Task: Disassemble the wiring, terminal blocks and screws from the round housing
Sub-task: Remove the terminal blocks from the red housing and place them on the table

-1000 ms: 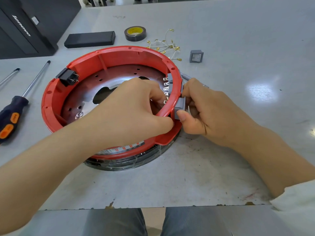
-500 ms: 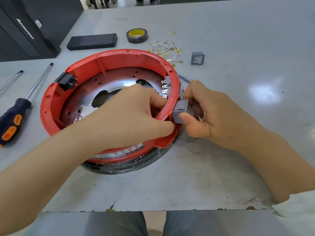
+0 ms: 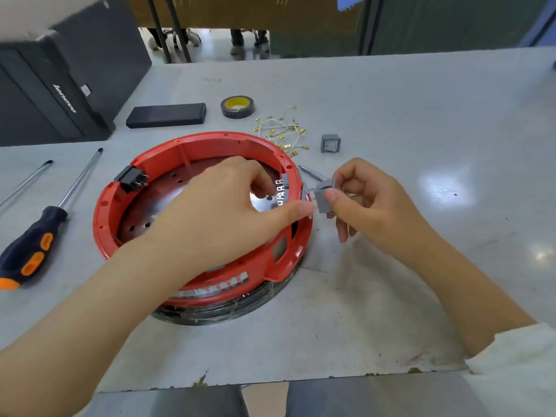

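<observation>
From the head view, the red round housing [image 3: 192,236] sits on the grey table [image 3: 391,296]. The right hand [image 3: 370,209] pinches a small grey switch block [image 3: 325,197] just outside the rim. The left hand [image 3: 222,215] reaches over the rim, fingers curled inside, seemingly holding nothing. Loose wires [image 3: 282,130] lie beyond.

Grey table [image 3: 391,296], red housing [image 3: 186,152], screwdriver [image 3: 33,245], tape [image 3: 237,107]
</observation>
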{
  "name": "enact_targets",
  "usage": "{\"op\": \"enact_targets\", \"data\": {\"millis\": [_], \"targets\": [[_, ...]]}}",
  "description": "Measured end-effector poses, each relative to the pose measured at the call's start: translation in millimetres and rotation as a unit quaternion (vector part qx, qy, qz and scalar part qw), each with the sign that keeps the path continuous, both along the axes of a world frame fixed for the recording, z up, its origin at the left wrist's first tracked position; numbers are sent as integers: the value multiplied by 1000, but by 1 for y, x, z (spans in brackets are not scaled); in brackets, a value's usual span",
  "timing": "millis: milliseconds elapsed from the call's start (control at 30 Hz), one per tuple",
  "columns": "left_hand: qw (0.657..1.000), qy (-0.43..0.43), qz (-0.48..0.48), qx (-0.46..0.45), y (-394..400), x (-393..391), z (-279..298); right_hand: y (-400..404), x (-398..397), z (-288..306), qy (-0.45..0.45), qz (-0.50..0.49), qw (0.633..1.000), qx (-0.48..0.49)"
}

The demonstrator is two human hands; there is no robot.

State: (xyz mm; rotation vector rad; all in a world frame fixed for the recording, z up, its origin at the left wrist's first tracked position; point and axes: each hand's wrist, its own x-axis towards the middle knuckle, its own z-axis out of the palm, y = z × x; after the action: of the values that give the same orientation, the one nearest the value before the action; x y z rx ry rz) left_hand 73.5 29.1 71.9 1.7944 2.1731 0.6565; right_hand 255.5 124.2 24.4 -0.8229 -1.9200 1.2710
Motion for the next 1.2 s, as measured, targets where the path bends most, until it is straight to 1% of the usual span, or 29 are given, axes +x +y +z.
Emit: {"op": "enact_targets", "data": {"millis": [33,100,167,200,233,300,333,400,500,700,833,867,900,933,967,1000,1033,1100,1167,1200], "targets": [[1000,-5,-15,18,1,2,-3,5,2,3,-10,-11,1000,-5],[998,-24,-44,25,5,6,-10,19,6,9,-43,-31,999,-8],[998,-28,-49,22,9,7,-15,36,9,11,-105,-74,992,3],[998,-32,-50,18,10,6,-16,46,9,10,-155,-109,982,25],[998,-36,-53,17,11,5,-18,57,8,8,-218,-146,963,61],[997,-44,-57,15,11,4,-19,81,3,2,-329,-208,909,149],[997,-49,-57,11,10,4,-20,91,-1,-2,-361,-222,888,180],[996,-60,-61,2,10,4,-20,109,-8,-8,-392,-233,865,208],[996,-61,-68,-3,10,3,-21,124,-13,-11,-411,-261,849,205],[995,-48,-82,-2,12,4,-20,126,-16,-12,-395,-255,861,196],[995,-48,-93,9,12,3,-18,105,-14,-3,-388,-242,859,230],[994,-54,-96,8,11,3,-17,97,-14,1,-374,-231,867,235],[993,-64,-100,6,11,1,-16,89,-15,4,-350,-215,882,229],[992,-77,-104,0,9,-2,-14,79,-17,7,-308,-192,908,209],[990,-89,-110,-10,7,-6,-12,68,-19,11,-251,-161,939,169],[988,-101,-115,-25,4,-11,-10,55,-22,15,-185,-120,968,117],[985,-117,-121,-43,1,-17,-8,40,-25,19,-123,-72,988,66],[978,-152,-127,-70,-6,-27,-4,14,-27,21,-49,31,998,4],[978,-176,-90,-72,-15,-30,-3,-7,-29,16,-42,120,992,13],[982,-169,-51,-65,-19,-28,-3,-15,-31,12,-53,147,987,39]]}}
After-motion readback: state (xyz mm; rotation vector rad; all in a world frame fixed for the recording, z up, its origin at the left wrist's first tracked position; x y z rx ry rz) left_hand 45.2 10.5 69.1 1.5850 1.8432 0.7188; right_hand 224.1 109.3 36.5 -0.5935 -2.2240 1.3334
